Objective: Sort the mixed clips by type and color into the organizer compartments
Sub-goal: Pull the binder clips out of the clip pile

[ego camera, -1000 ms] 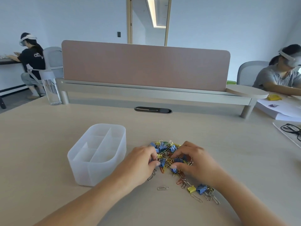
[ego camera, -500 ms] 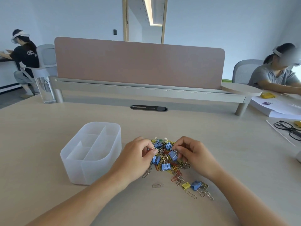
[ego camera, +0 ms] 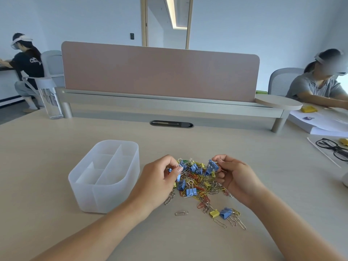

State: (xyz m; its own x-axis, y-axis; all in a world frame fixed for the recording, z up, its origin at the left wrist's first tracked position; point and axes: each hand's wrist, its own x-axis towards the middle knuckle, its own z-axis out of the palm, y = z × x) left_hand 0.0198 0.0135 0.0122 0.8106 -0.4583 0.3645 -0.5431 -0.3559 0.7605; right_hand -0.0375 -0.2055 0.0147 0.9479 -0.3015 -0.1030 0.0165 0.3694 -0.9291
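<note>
A pile of mixed clips [ego camera: 197, 182] lies on the desk: blue and yellow binder clips among coloured and silver paper clips. My right hand [ego camera: 234, 178] pinches a blue binder clip [ego camera: 212, 167] lifted above the pile's right side. My left hand [ego camera: 160, 180] is curled at the pile's left edge and holds small blue binder clips [ego camera: 178, 171] between its fingers. A translucent white organizer [ego camera: 105, 176] with several empty compartments stands just left of my left hand.
Loose clips [ego camera: 224, 213] and a single silver paper clip [ego camera: 181, 213] lie nearer to me. A pink divider [ego camera: 160, 72] on a shelf crosses the desk behind. A clear bottle [ego camera: 49, 98] stands far left; black glasses [ego camera: 333, 148] and papers lie far right. Two people sit at the sides.
Both hands have risen a little from the pile and moved apart. My right hand has lifted a blue binder clip clear of the heap.
</note>
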